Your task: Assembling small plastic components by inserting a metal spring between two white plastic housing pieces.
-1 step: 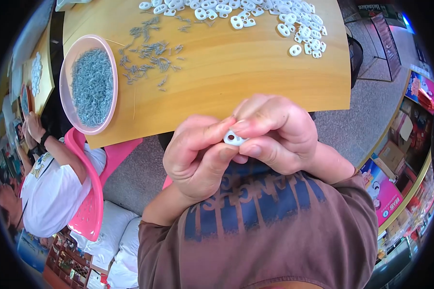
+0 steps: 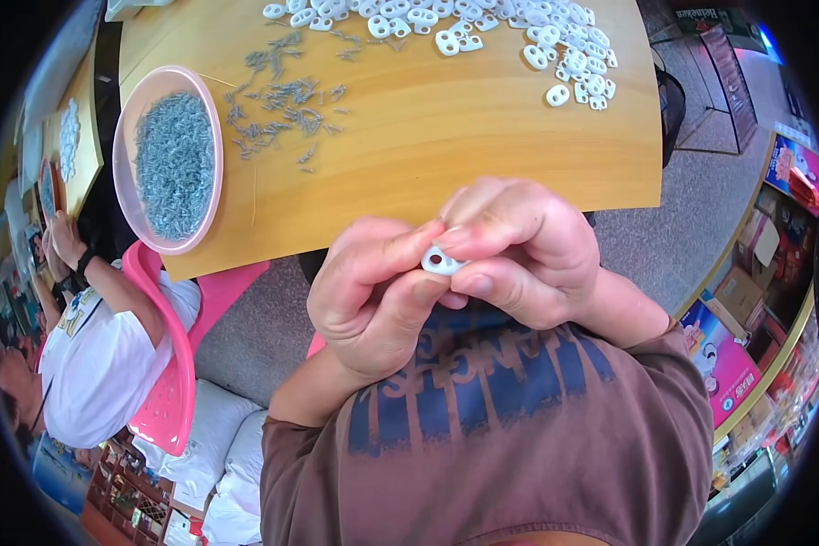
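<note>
- Currently, left hand [image 2: 364, 291] near frame centre: thumb and index finger closed in a narrow pinch on a small white piece [image 2: 443, 267]
- Right hand [image 2: 537, 255], just right of centre: fingertips pinched on the same piece; a dark hole shows in it
- Wooden table [image 2: 446, 136], upper middle: loose grey pins [image 2: 291, 107] upper left, white holed parts [image 2: 537, 57] heaped along top
- Pink basin [image 2: 124, 187], upper left: filled with small grey-blue pieces [image 2: 175, 168]
- Lower left: another person [image 2: 100, 364] on a pink chair [image 2: 184, 373]
</note>
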The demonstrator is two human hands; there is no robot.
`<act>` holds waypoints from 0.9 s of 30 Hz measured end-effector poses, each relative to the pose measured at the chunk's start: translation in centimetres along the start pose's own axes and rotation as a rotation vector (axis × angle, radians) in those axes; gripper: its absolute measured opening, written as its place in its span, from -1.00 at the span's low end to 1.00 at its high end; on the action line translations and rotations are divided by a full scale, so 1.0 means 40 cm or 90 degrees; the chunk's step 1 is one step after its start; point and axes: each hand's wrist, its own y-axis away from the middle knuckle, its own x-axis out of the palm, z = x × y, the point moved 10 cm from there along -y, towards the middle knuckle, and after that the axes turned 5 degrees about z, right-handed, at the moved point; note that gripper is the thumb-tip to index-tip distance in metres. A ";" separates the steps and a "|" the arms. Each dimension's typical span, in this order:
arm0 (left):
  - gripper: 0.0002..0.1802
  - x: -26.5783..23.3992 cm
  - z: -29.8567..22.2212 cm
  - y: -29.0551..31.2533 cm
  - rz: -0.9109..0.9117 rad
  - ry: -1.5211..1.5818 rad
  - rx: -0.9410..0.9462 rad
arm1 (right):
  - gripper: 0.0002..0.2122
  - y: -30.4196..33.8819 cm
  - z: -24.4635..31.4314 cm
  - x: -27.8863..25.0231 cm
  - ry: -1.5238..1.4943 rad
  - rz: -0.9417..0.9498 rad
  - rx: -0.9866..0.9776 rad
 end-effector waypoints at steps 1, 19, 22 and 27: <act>-0.73 0.000 -0.002 -0.001 0.001 0.000 0.001 | -0.79 -0.001 0.003 -0.001 0.001 0.000 -0.001; -0.66 -0.018 0.035 0.007 -0.005 -0.006 -0.079 | -0.74 -0.008 0.003 -0.013 0.055 0.010 0.060; -0.67 -0.015 0.035 0.006 -0.007 0.018 -0.083 | -0.73 -0.007 0.001 -0.011 0.076 0.021 0.085; -0.68 -0.007 0.043 0.005 -0.001 0.073 -0.105 | -0.74 -0.004 0.000 -0.014 0.066 -0.013 0.104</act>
